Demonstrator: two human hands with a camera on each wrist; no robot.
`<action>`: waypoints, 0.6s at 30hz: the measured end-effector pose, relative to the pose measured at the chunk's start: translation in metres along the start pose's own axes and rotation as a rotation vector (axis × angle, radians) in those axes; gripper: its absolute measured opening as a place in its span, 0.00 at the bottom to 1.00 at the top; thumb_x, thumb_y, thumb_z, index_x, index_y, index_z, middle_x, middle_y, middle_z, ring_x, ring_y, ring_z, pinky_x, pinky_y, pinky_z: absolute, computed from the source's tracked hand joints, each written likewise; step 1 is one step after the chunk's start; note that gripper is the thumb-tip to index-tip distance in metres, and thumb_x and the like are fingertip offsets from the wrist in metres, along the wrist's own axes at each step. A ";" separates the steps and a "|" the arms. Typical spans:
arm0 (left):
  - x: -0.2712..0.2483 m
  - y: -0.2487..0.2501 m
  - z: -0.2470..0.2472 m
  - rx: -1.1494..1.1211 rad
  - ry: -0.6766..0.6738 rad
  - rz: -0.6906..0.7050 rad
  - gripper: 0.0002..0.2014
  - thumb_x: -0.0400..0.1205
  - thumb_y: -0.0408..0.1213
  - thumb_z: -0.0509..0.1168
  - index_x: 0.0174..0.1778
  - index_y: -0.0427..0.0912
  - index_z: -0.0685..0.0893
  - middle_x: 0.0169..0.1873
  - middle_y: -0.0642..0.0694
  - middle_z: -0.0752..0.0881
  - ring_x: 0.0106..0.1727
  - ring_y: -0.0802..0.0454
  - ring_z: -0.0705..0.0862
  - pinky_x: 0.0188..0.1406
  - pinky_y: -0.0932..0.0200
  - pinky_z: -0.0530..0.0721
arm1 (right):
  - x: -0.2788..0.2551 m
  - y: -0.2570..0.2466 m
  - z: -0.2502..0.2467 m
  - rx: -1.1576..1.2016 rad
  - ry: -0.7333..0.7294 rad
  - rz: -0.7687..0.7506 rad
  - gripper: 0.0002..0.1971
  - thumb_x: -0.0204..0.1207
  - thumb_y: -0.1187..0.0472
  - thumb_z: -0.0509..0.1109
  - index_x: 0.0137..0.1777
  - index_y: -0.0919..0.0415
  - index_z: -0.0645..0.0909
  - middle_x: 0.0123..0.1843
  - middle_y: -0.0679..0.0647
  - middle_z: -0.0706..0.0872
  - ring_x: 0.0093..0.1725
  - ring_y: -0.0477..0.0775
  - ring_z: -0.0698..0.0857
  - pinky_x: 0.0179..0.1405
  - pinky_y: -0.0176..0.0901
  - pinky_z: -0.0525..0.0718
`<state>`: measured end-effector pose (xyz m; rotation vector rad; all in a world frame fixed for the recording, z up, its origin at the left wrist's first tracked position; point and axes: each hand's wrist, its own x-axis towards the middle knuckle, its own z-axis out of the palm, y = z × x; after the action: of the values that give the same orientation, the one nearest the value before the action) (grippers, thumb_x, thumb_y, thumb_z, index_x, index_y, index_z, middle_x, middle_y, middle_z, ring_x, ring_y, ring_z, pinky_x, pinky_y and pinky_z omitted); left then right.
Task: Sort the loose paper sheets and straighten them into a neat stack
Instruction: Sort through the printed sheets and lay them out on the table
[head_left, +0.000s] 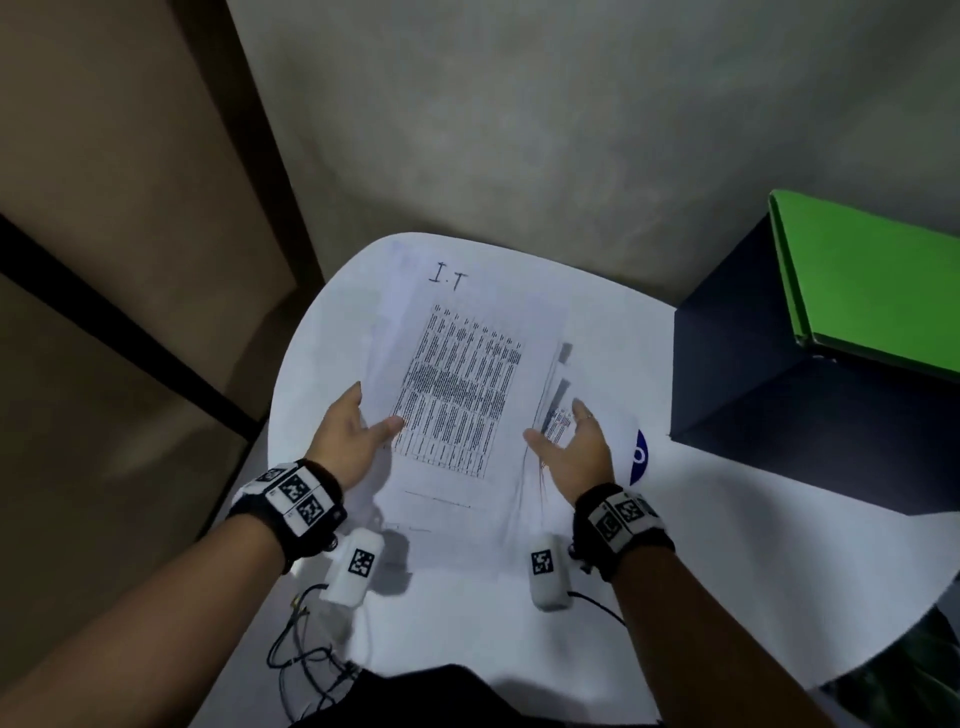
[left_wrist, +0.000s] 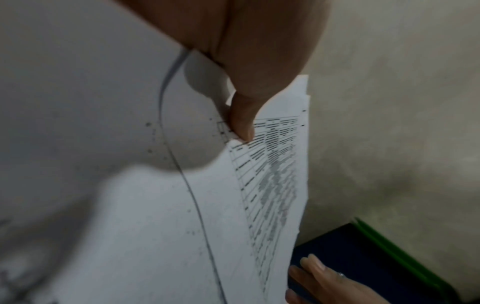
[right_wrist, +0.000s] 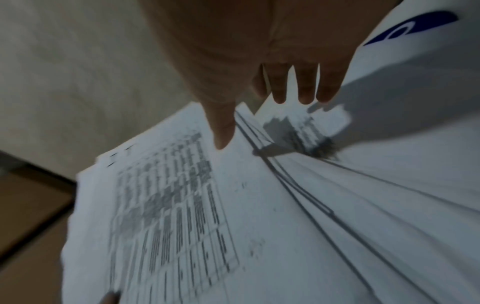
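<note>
A loose stack of white paper sheets (head_left: 457, 384) lies tilted over the white round table (head_left: 519, 649). The top sheet carries a printed table and the handwritten letters "I.T". The sheets' edges are fanned and uneven on both sides. My left hand (head_left: 374, 421) pinches the stack's left edge, thumb (left_wrist: 244, 123) on the top sheet (left_wrist: 272, 174) and fingers hidden beneath. My right hand (head_left: 566, 431) is at the stack's right edge with straight fingers (right_wrist: 303, 90) and gripping nothing. Another printed sheet (right_wrist: 306, 131) pokes out beyond them.
A dark box (head_left: 753, 395) stands on the table at the right with a green folder (head_left: 872, 280) on top. A blue logo (head_left: 639, 454) marks the table beside my right hand. Cables (head_left: 306, 654) hang near the front edge. A grey wall rises behind.
</note>
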<state>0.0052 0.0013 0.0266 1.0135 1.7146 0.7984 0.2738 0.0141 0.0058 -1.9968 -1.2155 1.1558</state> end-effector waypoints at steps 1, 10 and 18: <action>-0.007 0.011 -0.007 -0.065 -0.008 0.067 0.24 0.81 0.31 0.70 0.73 0.40 0.73 0.62 0.57 0.85 0.67 0.60 0.81 0.66 0.77 0.72 | 0.000 -0.011 -0.007 0.096 -0.022 -0.021 0.49 0.69 0.53 0.81 0.85 0.58 0.56 0.84 0.53 0.65 0.82 0.53 0.66 0.81 0.48 0.66; -0.020 0.079 -0.042 -0.289 0.182 0.510 0.11 0.81 0.25 0.69 0.58 0.37 0.81 0.41 0.64 0.91 0.47 0.71 0.87 0.48 0.74 0.82 | -0.031 -0.121 -0.057 0.636 0.006 -0.461 0.10 0.70 0.80 0.74 0.48 0.71 0.84 0.35 0.45 0.92 0.39 0.42 0.90 0.47 0.38 0.88; -0.011 0.021 -0.012 -0.195 0.031 0.283 0.14 0.74 0.26 0.76 0.54 0.40 0.85 0.37 0.57 0.92 0.39 0.70 0.89 0.39 0.73 0.87 | -0.017 -0.065 -0.019 0.375 -0.033 -0.265 0.21 0.60 0.60 0.87 0.52 0.61 0.86 0.51 0.59 0.92 0.52 0.60 0.91 0.54 0.56 0.90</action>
<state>0.0020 -0.0004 0.0525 1.1266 1.5026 1.1447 0.2579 0.0285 0.0721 -1.4981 -1.1409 1.1840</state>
